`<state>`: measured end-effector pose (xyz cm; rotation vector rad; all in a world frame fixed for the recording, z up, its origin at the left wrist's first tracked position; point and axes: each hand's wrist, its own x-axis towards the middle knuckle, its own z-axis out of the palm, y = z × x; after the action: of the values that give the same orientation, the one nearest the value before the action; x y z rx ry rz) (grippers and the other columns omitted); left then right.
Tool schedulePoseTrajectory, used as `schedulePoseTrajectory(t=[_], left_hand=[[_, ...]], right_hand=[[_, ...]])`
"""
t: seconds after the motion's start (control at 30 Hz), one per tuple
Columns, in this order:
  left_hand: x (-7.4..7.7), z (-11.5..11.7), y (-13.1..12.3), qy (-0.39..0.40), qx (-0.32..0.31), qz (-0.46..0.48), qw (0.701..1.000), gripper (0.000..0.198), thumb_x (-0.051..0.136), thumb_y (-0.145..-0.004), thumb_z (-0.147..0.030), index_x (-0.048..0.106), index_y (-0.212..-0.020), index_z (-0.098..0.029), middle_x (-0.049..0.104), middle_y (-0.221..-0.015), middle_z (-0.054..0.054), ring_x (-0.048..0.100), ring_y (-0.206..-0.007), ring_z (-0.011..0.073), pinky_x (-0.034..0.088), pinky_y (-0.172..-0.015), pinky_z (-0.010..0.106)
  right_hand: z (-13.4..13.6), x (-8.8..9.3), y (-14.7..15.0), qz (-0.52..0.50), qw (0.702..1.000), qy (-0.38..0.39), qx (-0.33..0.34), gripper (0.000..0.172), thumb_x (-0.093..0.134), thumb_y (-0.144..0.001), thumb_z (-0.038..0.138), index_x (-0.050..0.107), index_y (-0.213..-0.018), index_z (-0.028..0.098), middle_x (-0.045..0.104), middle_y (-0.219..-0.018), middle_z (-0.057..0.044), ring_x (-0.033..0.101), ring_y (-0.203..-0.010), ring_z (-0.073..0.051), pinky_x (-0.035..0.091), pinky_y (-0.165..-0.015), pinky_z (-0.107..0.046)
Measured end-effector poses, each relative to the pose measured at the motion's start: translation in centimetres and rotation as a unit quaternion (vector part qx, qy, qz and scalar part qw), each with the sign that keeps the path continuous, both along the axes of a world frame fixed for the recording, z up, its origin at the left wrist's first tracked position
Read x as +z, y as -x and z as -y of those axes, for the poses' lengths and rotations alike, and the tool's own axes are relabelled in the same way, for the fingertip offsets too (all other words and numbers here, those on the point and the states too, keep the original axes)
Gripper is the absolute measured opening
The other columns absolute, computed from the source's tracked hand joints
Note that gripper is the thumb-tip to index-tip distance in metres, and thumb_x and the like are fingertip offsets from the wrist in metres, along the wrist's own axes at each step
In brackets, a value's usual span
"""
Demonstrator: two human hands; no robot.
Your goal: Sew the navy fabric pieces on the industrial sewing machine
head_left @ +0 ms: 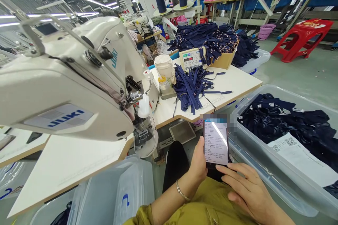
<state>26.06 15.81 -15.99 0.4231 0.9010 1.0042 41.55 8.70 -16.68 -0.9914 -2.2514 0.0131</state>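
A smartphone (216, 144) with a lit screen full of text lines is held upright over my lap. My left hand (198, 160) wraps round its left side, with a bracelet at the wrist. At the phone's lower edge, my right hand (244, 188) has its fingers stretched out and apart, the fingertips at or just touching the bottom corner. To the left stands a white sewing machine (79, 77). A pile of navy straps (191, 84) lies on the white worktable (169, 110) beyond the phone.
At right, a clear plastic bin (237, 126) holds dark garments and a printed sheet (303, 158). A cup (164, 66) and a control panel (192, 58) stand by the straps. Farther back are a strap-filled carton (224, 61) and a red stool (302, 38). Another bin (134, 186) sits at lower left.
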Motion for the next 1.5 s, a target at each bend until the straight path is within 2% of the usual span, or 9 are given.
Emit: schedulePoseTrajectory(t=[0.1,0.2,0.27,0.37,0.47,0.73,0.93,1.17,1.5], left_hand=[[-0.1,0.0,0.1,0.007,0.005,-0.005,1.0,0.06,0.062,-0.076,-0.065,0.069,-0.104,-0.012,0.07,-0.107,0.012,0.061,-0.107,0.0312,0.041,-0.096,0.041],[-0.3,0.0,0.1,0.013,-0.005,0.003,1.0,0.062,0.062,-0.076,-0.065,0.069,-0.105,-0.011,0.069,-0.11,0.014,0.061,-0.106,0.0324,0.042,-0.096,0.043],[-0.4,0.0,0.1,0.014,-0.012,0.012,1.0,0.063,0.063,-0.075,-0.064,0.068,-0.108,-0.011,0.068,-0.112,0.014,0.061,-0.107,0.0331,0.042,-0.096,0.044],[-0.7,0.0,0.0,0.012,-0.012,0.018,1.0,0.06,0.063,-0.076,-0.062,0.068,-0.109,-0.012,0.068,-0.113,0.012,0.06,-0.109,0.0319,0.041,-0.099,0.043],[-0.8,0.0,-0.1,0.009,-0.013,0.021,1.0,0.057,0.063,-0.078,-0.06,0.068,-0.11,-0.013,0.068,-0.115,0.011,0.059,-0.112,0.0305,0.039,-0.101,0.04],[-0.6,0.3,-0.2,0.003,-0.025,0.026,0.999,0.057,0.063,-0.079,-0.06,0.069,-0.109,-0.012,0.069,-0.111,0.012,0.06,-0.112,0.0312,0.039,-0.102,0.041],[-0.6,0.4,-0.2,0.003,-0.032,0.021,0.999,0.058,0.063,-0.079,-0.059,0.068,-0.111,-0.011,0.067,-0.115,0.013,0.059,-0.112,0.0315,0.04,-0.101,0.041],[-0.8,0.4,-0.1,0.039,-0.015,0.0,0.999,0.059,0.063,-0.078,-0.061,0.067,-0.112,-0.013,0.068,-0.115,0.013,0.062,-0.108,0.0306,0.045,-0.095,0.039],[-1.0,0.4,-0.1,0.05,-0.002,-0.003,0.999,0.061,0.068,-0.072,-0.063,0.069,-0.105,-0.013,0.07,-0.108,0.011,0.064,-0.1,0.0279,0.047,-0.086,0.034]], right_hand=[[0.1,-0.1,0.1,0.002,1.0,0.025,-0.002,0.03,0.041,-0.099,0.042,0.062,-0.102,0.021,0.069,-0.116,-0.002,0.058,-0.106,-0.021,0.04,-0.093,-0.036],[0.1,-0.2,-0.2,-0.045,0.997,0.065,-0.016,0.034,0.035,-0.099,0.046,0.059,-0.105,0.022,0.068,-0.117,-0.002,0.056,-0.108,-0.022,0.041,-0.091,-0.037],[-0.2,-0.1,-0.8,-0.092,0.99,0.088,-0.051,0.037,0.03,-0.1,0.047,0.056,-0.108,0.022,0.066,-0.119,-0.004,0.053,-0.11,-0.023,0.041,-0.089,-0.037],[-1.1,0.2,-1.7,-0.128,0.979,0.108,-0.113,0.034,0.03,-0.101,0.043,0.054,-0.111,0.021,0.063,-0.122,-0.006,0.05,-0.112,-0.024,0.04,-0.09,-0.039],[-1.9,0.3,-2.0,-0.136,0.975,0.11,-0.139,0.032,0.03,-0.101,0.041,0.053,-0.112,0.021,0.061,-0.125,-0.007,0.048,-0.114,-0.025,0.04,-0.091,-0.041],[-2.2,-0.2,-1.7,-0.122,0.976,0.119,-0.137,0.035,0.03,-0.1,0.045,0.051,-0.113,0.021,0.057,-0.131,-0.007,0.044,-0.117,-0.026,0.038,-0.093,-0.043],[-2.5,-0.3,-1.3,-0.108,0.975,0.126,-0.15,0.034,0.033,-0.099,0.046,0.052,-0.114,0.022,0.057,-0.13,-0.006,0.044,-0.117,-0.027,0.037,-0.094,-0.043],[-1.5,-0.2,-2.0,-0.157,0.974,0.101,-0.128,0.034,0.03,-0.101,0.042,0.053,-0.113,0.02,0.06,-0.125,-0.008,0.046,-0.115,-0.027,0.038,-0.091,-0.044],[-0.6,-0.8,-2.8,-0.171,0.97,0.096,-0.144,0.034,0.031,-0.101,0.041,0.056,-0.111,0.021,0.062,-0.122,-0.009,0.05,-0.112,-0.027,0.04,-0.09,-0.045]])
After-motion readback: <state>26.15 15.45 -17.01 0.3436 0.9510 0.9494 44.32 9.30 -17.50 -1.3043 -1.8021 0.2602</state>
